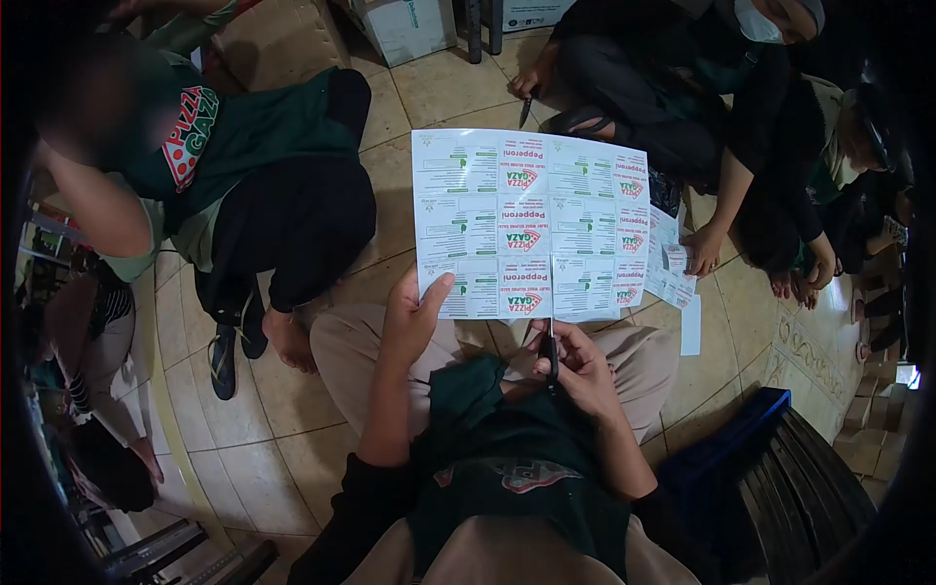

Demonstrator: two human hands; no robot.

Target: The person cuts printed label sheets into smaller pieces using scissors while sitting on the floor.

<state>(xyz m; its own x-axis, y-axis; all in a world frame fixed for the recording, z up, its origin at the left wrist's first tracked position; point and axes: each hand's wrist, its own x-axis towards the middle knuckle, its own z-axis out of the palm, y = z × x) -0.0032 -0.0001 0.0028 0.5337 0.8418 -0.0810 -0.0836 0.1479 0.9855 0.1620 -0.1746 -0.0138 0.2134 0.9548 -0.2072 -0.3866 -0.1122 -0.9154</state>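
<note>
A white sheet of printed labels [526,229], with several repeats of "Pizza Gaza" and "Pepperoni", is held up over my lap. My left hand [414,307] grips its lower left corner, thumb on the printed face. Below the bottom edge, my right hand [580,366] is closed around a black-handled knife [548,357] pointing upward. Its narrow blade meets the sheet's lower edge right of the middle, and most of it is hidden. A thin vertical line runs up the sheet above the blade; whether it is a cut or a fold, I cannot tell.
More printed sheets [671,258] and a white strip [690,327] lie on the tiled floor at right, under a co-worker's hand [704,251]. Another dark pointed blade [526,110] is in a co-worker's hand. Someone sits at left beside sandals [223,363]. A black slatted crate [780,478] stands lower right.
</note>
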